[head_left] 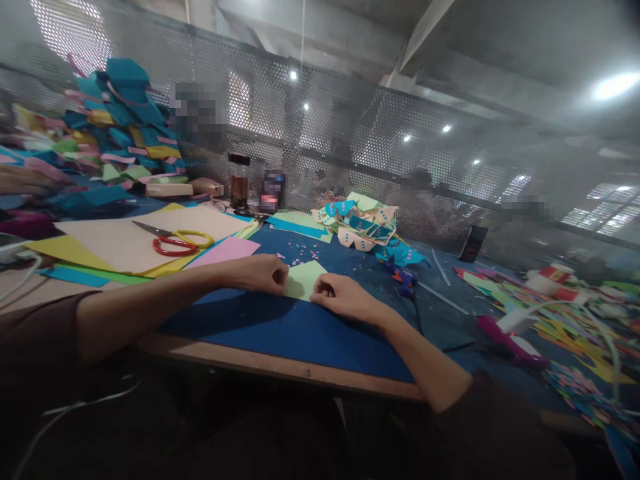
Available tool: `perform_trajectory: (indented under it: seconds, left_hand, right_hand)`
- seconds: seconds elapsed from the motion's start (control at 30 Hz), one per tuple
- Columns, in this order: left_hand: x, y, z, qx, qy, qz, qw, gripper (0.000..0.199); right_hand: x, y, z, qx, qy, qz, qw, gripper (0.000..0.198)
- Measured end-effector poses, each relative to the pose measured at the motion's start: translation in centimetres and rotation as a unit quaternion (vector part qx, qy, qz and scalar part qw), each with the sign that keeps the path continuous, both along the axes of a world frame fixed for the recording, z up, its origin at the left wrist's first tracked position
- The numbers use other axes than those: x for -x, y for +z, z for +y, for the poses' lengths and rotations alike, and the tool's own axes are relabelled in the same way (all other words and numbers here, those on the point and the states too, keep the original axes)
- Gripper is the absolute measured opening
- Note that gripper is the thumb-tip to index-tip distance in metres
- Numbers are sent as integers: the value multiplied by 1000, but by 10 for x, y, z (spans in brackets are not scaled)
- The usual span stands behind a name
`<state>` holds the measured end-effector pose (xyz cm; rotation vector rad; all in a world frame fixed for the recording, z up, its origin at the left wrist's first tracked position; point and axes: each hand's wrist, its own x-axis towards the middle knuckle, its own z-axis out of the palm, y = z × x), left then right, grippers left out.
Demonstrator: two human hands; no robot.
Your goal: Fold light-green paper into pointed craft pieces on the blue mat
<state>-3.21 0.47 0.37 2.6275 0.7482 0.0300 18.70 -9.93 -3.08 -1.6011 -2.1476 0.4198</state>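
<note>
A small sheet of pale green paper (301,280) lies on the blue tabletop, with one corner pointing away from me. Its left edge is gripped by my left hand (267,273), whose fingers are curled closed. My right hand (343,293) pinches the paper's right edge between thumb and fingers. Just past the left forearm is a sheet of pink paper (227,251). Scissors (180,243) with red and yellow handles rest on a stack of large pale sheets (110,237) to the left. Tiny paper scraps (303,252) are scattered beyond the green paper.
Folded paper pieces with dots (363,223) are heaped at the back, near a blue glue gun (404,280). A jar (239,181) and a phone (273,192) stand behind. Colourful paper piles up at left (125,120). At right lies a magenta power strip (513,341).
</note>
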Motion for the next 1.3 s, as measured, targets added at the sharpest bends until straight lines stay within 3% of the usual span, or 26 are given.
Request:
perform_trajectory:
  seconds: [0.3,1.03,1.3]
  left_hand:
    - [3,8,0,16,-7,20,1000,16]
    - [15,1,27,38,-54,15,998,16]
    - [19,10,28,27,-71,51,996,15]
  right_hand:
    - [0,1,-2,1,4,6,1000,13]
    - [1,2,-2,4,5,8,1000,12]
    - [0,1,-2,4,5,11,1000,12]
